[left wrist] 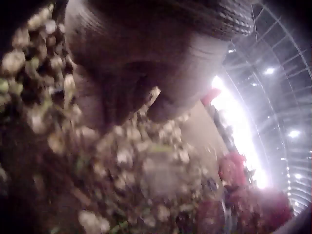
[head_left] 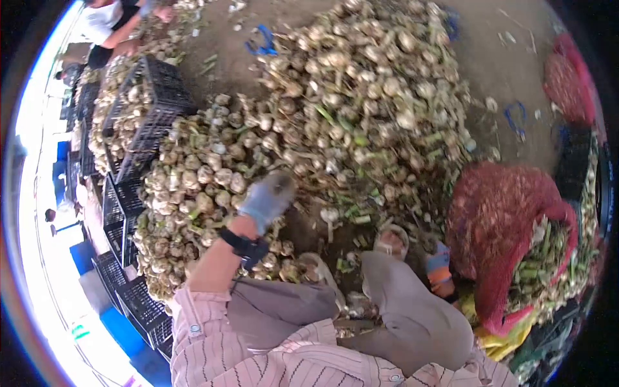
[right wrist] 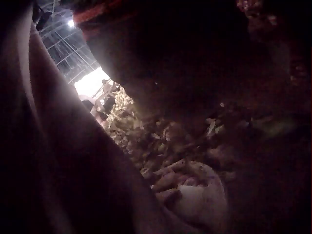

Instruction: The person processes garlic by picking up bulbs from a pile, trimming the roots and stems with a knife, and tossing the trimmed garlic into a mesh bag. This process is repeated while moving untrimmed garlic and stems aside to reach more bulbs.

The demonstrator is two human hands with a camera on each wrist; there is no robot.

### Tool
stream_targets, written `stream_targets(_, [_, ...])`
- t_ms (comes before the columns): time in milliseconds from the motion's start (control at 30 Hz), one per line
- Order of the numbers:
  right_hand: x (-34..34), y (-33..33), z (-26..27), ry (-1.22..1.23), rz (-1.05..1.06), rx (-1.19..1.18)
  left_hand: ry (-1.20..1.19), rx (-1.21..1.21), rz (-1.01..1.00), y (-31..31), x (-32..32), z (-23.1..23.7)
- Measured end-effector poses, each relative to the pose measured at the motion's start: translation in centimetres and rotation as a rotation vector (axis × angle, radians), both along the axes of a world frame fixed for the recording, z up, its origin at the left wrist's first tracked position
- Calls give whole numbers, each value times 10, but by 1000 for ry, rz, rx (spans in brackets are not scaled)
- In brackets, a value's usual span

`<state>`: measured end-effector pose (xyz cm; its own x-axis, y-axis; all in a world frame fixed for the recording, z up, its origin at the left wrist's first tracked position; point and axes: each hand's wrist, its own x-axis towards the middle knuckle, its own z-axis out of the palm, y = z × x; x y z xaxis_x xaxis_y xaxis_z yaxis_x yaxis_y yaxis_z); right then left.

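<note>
My left hand [head_left: 267, 198], in a pale blue and grey glove, is over the inner edge of a heap of garlic bulbs [head_left: 205, 174] in the head view. It is blurred there. In the left wrist view the left hand [left wrist: 131, 83] hangs with thumb and fingers apart, and garlic shows through the gap. My right hand [head_left: 440, 263], in a blue and orange glove, is low beside my knee, next to a red mesh sack [head_left: 496, 226]. Its fingers are mostly hidden, and I cannot tell what they hold. The right wrist view is very dark.
A larger pile of untrimmed garlic [head_left: 367, 84] lies ahead. Black plastic crates [head_left: 164, 90] stand at the left. Cut stalks [head_left: 545, 258] spill from the sack's mouth. My sandalled foot [head_left: 392, 241] is between the hands. Another person [head_left: 109, 26] is at the far left.
</note>
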<state>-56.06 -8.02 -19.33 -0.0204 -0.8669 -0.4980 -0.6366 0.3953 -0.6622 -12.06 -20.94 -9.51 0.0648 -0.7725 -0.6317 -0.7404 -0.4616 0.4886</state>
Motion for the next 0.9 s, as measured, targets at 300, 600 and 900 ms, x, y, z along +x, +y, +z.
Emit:
stream_targets(300, [23,-14,24,-312,-48,-13,-382,214,-49,74,-100,-153])
stream_targets(600, [67,-43,60,-775,-82,91,408,-476,-93,98,-172,-27])
stream_targets(900, [64,-37,102,-848,63,-29,977,-116,199,111,-198,24])
